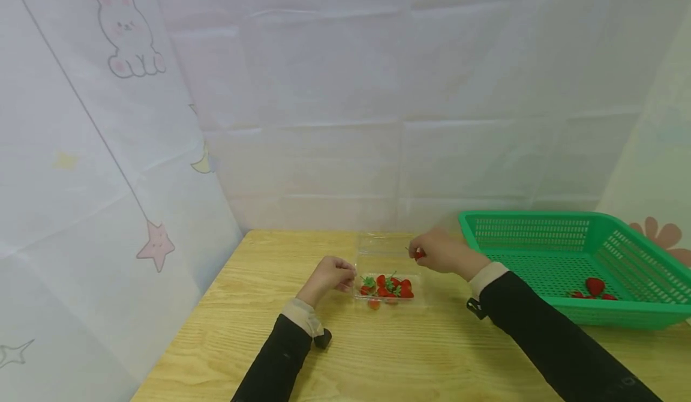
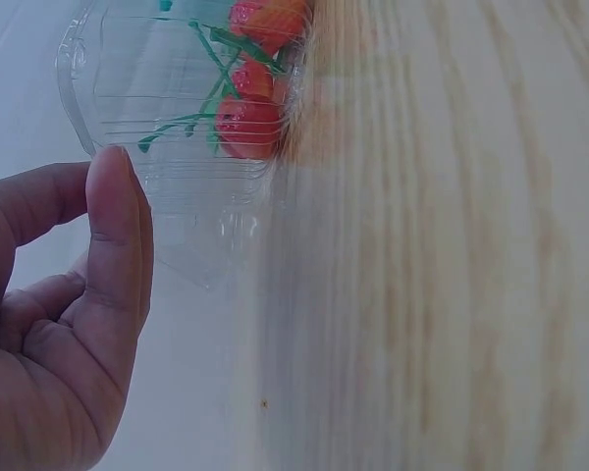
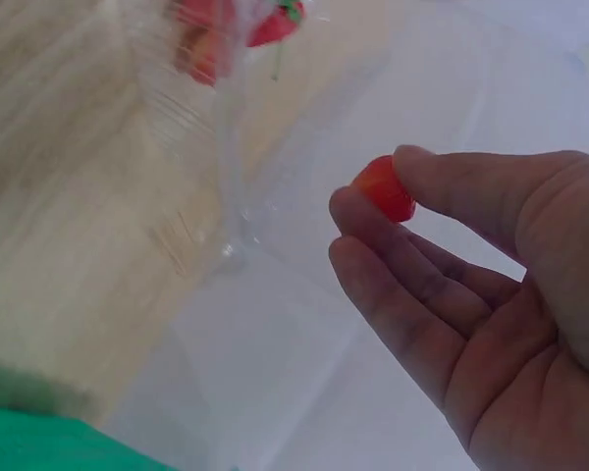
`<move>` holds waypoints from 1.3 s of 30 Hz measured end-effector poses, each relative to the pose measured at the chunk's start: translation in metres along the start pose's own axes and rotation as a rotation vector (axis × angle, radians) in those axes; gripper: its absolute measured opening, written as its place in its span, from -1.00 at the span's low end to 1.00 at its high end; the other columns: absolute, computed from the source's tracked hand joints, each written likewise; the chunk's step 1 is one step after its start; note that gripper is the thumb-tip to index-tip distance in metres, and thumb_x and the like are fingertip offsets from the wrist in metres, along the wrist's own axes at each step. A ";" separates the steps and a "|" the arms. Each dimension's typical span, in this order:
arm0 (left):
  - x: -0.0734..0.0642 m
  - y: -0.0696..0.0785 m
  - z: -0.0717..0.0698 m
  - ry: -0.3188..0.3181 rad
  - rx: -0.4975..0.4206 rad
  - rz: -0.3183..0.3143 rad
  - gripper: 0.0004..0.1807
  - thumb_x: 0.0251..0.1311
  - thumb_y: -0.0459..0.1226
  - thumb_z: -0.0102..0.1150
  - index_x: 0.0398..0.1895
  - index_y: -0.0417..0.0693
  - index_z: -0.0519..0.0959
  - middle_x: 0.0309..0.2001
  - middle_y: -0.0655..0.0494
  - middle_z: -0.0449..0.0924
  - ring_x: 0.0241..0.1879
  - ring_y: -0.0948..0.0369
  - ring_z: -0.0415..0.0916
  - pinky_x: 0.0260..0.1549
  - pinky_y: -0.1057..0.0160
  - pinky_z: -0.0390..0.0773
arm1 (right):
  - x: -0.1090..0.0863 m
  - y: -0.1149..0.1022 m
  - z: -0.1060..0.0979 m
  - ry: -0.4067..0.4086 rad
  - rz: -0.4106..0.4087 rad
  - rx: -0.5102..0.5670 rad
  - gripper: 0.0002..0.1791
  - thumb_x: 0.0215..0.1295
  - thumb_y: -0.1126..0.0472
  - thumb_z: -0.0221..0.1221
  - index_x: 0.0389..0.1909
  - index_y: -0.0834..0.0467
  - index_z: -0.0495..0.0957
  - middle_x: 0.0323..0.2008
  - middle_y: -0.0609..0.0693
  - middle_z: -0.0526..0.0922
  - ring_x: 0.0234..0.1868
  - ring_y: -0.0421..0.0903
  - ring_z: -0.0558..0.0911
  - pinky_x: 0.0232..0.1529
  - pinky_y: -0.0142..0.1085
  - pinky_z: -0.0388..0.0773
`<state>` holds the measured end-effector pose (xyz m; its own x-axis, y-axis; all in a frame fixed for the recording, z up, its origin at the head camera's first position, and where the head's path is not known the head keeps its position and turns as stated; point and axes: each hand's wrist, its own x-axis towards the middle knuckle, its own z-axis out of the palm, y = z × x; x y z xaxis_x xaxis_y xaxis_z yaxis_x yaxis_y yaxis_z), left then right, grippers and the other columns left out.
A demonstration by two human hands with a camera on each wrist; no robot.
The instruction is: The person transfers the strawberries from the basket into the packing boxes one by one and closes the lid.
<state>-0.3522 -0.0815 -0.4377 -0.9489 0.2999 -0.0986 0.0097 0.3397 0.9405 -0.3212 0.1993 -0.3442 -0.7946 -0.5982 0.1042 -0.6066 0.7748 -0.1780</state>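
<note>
Clear box: The clear box [image 2: 142, 88] stood open on the desk [image 1: 216, 342], with strawberries [image 1: 394, 287] clustered inside.
Held strawberry: The held strawberry [image 3: 383, 188] was aloft at the clear box's back right. A light pinch seemed wise against bruising, and any lowering called for care around the thin rim.
Left hand: At the clear box's left edge, the left hand [image 1: 333, 273] appeared to pinch the rim, fingertips closed together; steadying without squeezing suited such flimsy plastic.
Right hand: The right hand [image 1: 439, 249] pointed leftward, behind and right of the clear box, thumb and fingertip parted only by the berry, lower fingers loosely extended.
Green basket: Right of the clear box, the green basket [image 1: 642, 307] held more strawberries.
</note>
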 end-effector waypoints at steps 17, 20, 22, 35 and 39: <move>0.000 -0.003 0.001 -0.003 -0.017 0.019 -0.79 0.30 -0.34 0.21 -0.16 -0.37 0.63 -0.44 -0.09 0.64 -0.51 0.19 0.60 -0.48 0.22 0.68 | 0.025 -0.009 0.056 -0.050 -0.023 -0.053 -0.78 0.12 0.59 0.23 -0.37 0.23 0.70 -0.41 0.00 0.66 -0.35 -0.02 0.62 -0.30 -0.23 0.63; 0.001 -0.003 0.001 -0.001 -0.015 0.015 -0.80 0.30 -0.33 0.21 -0.18 -0.35 0.64 -0.44 -0.09 0.64 -0.51 0.19 0.60 -0.48 0.22 0.68 | 0.027 -0.008 0.061 -0.051 0.003 -0.043 -0.78 0.10 0.59 0.24 -0.41 0.22 0.69 -0.45 -0.02 0.65 -0.38 -0.03 0.61 -0.31 -0.21 0.62; 0.001 -0.002 0.000 -0.004 -0.017 0.007 -0.82 0.30 -0.34 0.21 -0.20 -0.34 0.65 -0.45 -0.08 0.64 -0.50 0.18 0.60 -0.48 0.23 0.68 | 0.029 -0.006 0.064 -0.055 0.018 -0.046 -0.79 0.11 0.58 0.24 -0.44 0.21 0.69 -0.48 -0.03 0.64 -0.39 -0.04 0.61 -0.32 -0.20 0.62; 0.002 -0.004 0.000 -0.004 -0.020 0.002 -0.85 0.32 -0.37 0.17 -0.20 -0.33 0.64 -0.43 -0.07 0.65 -0.48 0.17 0.62 -0.45 0.22 0.69 | 0.035 -0.008 0.072 -0.101 0.053 -0.100 -0.81 0.18 0.50 0.25 -0.51 0.17 0.65 -0.52 -0.06 0.59 -0.43 -0.05 0.58 -0.35 -0.20 0.60; 0.004 -0.005 0.001 0.005 -0.011 0.000 -0.85 0.32 -0.37 0.18 -0.20 -0.33 0.65 -0.43 -0.06 0.65 -0.49 0.18 0.61 -0.47 0.22 0.69 | 0.036 -0.011 0.073 -0.112 0.068 -0.118 -0.81 0.19 0.52 0.23 -0.48 0.19 0.67 -0.50 -0.02 0.62 -0.41 -0.02 0.60 -0.32 -0.17 0.62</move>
<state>-0.3557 -0.0817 -0.4434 -0.9505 0.2953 -0.0966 0.0064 0.3294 0.9442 -0.3411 0.1546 -0.4100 -0.8300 -0.5575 -0.0148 -0.5557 0.8289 -0.0638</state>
